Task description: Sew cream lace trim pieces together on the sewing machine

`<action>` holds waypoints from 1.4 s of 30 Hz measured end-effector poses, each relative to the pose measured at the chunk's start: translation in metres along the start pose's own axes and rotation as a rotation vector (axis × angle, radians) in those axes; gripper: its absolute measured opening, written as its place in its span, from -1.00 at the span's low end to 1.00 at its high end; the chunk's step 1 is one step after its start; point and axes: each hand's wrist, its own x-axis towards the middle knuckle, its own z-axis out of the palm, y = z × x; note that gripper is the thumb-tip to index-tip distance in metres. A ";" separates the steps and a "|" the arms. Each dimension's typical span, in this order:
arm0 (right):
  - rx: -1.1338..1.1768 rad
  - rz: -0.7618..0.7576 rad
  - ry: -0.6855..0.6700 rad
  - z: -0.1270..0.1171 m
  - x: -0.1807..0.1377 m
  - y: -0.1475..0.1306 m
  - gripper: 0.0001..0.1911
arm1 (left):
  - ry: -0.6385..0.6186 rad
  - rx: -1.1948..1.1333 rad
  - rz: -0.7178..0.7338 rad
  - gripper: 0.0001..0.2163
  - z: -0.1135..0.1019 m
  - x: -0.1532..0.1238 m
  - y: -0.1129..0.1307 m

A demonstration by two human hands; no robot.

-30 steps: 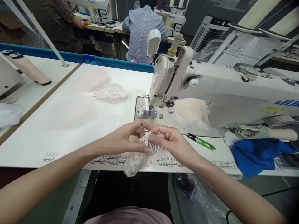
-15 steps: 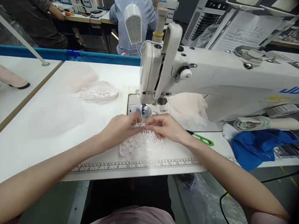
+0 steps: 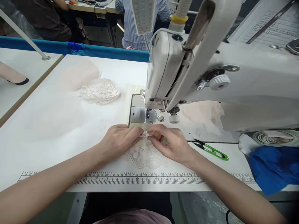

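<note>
Between my two hands is a piece of white lace (image 3: pixel 144 157), its scalloped lower edge lying on the white table just above the printed ruler. My left hand (image 3: pixel 121 140) pinches the lace's upper edge from the left. From the right, my right hand (image 3: pixel 169 141) pinches the same edge, its fingertips close to the left ones. Just beyond the hands are the metal needle plate (image 3: pixel 139 115) and presser foot (image 3: pixel 148 114) of the sewing machine (image 3: pixel 168 71). The fingertips partly hide the top of the lace.
Green thread snips (image 3: pixel 213 151) lie right of my right hand. A stack of lace pieces (image 3: pixel 101 91) and sheer pale fabric (image 3: pixel 80 74) lie back left. More pale fabric (image 3: pixel 202 113) sits under the machine arm. A blue cloth (image 3: pixel 275 166) lies far right. Two people work beyond the table.
The camera view has moved closer to the machine. Both hands have drawn slightly nearer the body, away from the needle plate, and the lace now hangs with its scalloped edge spread toward me.
</note>
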 end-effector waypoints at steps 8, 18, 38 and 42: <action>-0.038 -0.015 -0.036 -0.001 0.000 -0.001 -0.75 | -0.013 -0.030 0.023 -0.92 -0.001 0.000 0.000; -0.350 -0.264 0.106 -0.004 -0.002 -0.001 -0.82 | 0.007 -0.100 0.049 -0.97 -0.004 0.003 0.004; -0.086 0.402 -0.139 -0.003 0.023 0.005 -0.80 | -0.401 -0.024 -0.489 -0.76 -0.003 0.020 0.003; -0.218 0.399 -0.088 0.002 0.025 0.011 -0.83 | -0.157 0.161 -0.169 -0.80 0.001 0.013 0.004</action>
